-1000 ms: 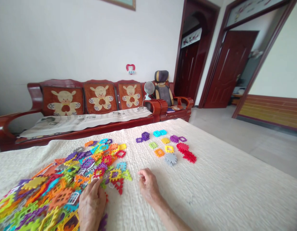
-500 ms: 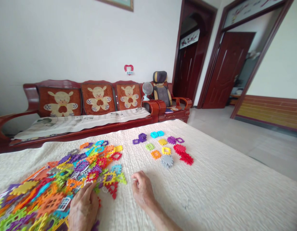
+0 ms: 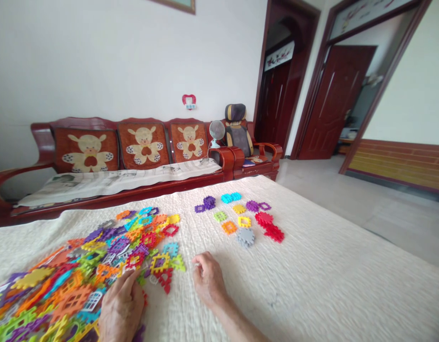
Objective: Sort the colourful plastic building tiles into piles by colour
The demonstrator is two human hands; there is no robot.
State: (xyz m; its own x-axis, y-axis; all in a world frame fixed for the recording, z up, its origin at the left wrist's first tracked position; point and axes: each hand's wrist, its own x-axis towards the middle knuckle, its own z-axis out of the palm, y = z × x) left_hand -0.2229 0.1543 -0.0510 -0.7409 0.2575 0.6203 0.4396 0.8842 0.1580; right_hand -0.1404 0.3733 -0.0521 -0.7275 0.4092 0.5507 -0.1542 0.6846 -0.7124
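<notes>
My left hand [image 3: 121, 305] lies over the near right part of a big pile of colourful plastic interlocking pieces [image 3: 71, 304]. Its fingers stretch forward, touching pieces close to a red square frame piece [image 3: 134, 260]; nothing visible is gripped. On the cloth to the right of the pile rests my right hand [image 3: 209, 280], its fingers curled in toward the thumb. What those fingers enclose, if anything, is hidden. Between the hands, at the pile's edge, lie a yellow square frame piece [image 3: 160, 262], a red triangular piece [image 3: 164, 280] and a lime green piece [image 3: 178, 262].
Beyond my right hand sit small colour groups: grey [image 3: 246, 237], red [image 3: 271, 228], orange [image 3: 229, 227], lime [image 3: 220, 216], purple [image 3: 209, 203] and blue [image 3: 230, 197]. A cream quilted cloth [image 3: 312, 285] covers the table. Behind stand a wooden sofa [image 3: 144, 183] and a small fan [image 3: 217, 132].
The whole view has shifted very slightly. Both hands keep nearly the same place and pose, and the pieces have not visibly moved.
</notes>
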